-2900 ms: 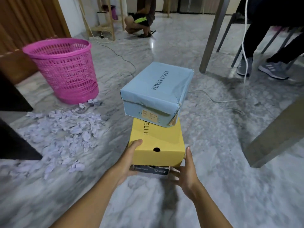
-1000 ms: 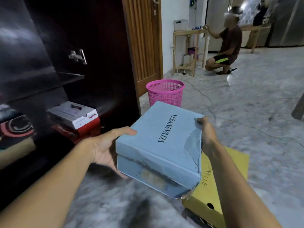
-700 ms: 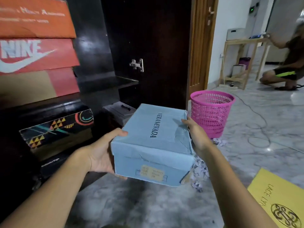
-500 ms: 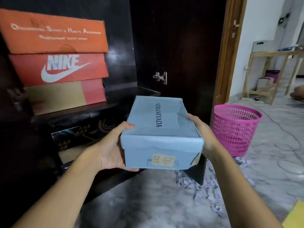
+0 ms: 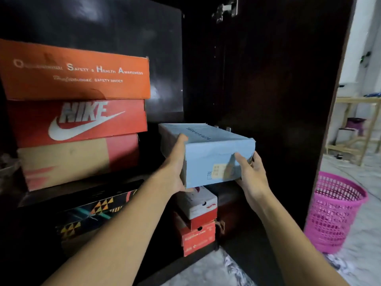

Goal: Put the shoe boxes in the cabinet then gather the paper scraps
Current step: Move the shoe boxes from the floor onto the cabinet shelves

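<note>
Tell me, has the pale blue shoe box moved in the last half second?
Yes. The blue shoe box has gone forward into the cabinet, its far end now alongside the tan box under the Nike box.

Showing matt, creased cardboard on the blue box (image 5: pixel 208 155) before the cabinet (image 5: pixel 268 83); gleaming glossy dark wood on that cabinet; glinting metal at its upper hinge (image 5: pixel 226 8); showing plastic mesh on the pink basket (image 5: pixel 334 215) to its right.
</note>
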A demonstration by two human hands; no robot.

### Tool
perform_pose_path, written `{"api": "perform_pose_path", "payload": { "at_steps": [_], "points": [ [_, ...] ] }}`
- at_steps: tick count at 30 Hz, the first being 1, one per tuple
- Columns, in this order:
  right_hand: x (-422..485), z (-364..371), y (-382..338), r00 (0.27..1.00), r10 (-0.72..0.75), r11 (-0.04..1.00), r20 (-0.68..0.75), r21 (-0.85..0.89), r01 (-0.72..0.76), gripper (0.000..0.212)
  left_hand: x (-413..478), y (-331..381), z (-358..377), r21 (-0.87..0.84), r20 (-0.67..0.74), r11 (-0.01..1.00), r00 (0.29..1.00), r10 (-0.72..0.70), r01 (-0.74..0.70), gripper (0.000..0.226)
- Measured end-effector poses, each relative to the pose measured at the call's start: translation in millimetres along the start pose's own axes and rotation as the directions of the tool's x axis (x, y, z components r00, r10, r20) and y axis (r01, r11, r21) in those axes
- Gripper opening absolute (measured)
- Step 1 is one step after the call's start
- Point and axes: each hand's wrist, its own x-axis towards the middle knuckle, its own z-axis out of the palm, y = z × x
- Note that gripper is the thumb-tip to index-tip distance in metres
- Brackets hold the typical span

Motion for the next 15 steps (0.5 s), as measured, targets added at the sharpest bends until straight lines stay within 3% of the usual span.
{"api": "perform_pose_path", "payload": {
  "at_steps": [3, 5, 7, 9, 11, 15],
  "points": [
    [36.6, 23.2, 19.2, 0.996, 0.031, 0.999, -0.084, -0.036, -0.034, 0.048, 42.9, 11.0, -2.7, 0.045, -0.052, 0.998, 0.998, 0.046, -0.043, 0.073],
    [54.9, 37.4, 29.1, 0.988, 0.027, 0.987, -0.154, -0.150, -0.050, 0.058, 64.8, 15.7, -6.7, 0.100, -0.078, 0.986, 0.986, 0.144, -0.136, 0.065],
    [67.6, 50.6, 36.1, 0.977, 0.008, 0.962, -0.212, -0.265, -0.066, 0.073, 79.4, 14.1, -14.0, 0.178, -0.007, 0.954, 0.969, 0.247, -0.242, 0.051],
    [74.9, 62.8, 40.2, 0.977, -0.047, 0.922, -0.210, -0.384, -0.038, 0.080, 95.4, 7.1, -22.9, 0.302, 0.074, 0.904, 0.953, 0.295, -0.303, 0.051],
    [81.9, 74.0, 44.4, 0.992, -0.074, 0.859, -0.103, -0.513, 0.011, 0.078, 115.7, 3.6, -32.1, 0.389, 0.078, 0.852, 0.934, 0.348, -0.350, 0.058],
    [98.1, 96.1, 56.0, 0.979, -0.012, 0.750, 0.205, -0.645, 0.144, 0.067, 158.8, 17.2, -49.8, 0.480, -0.063, 0.820, 0.921, 0.385, -0.310, 0.088]
  ]
}}
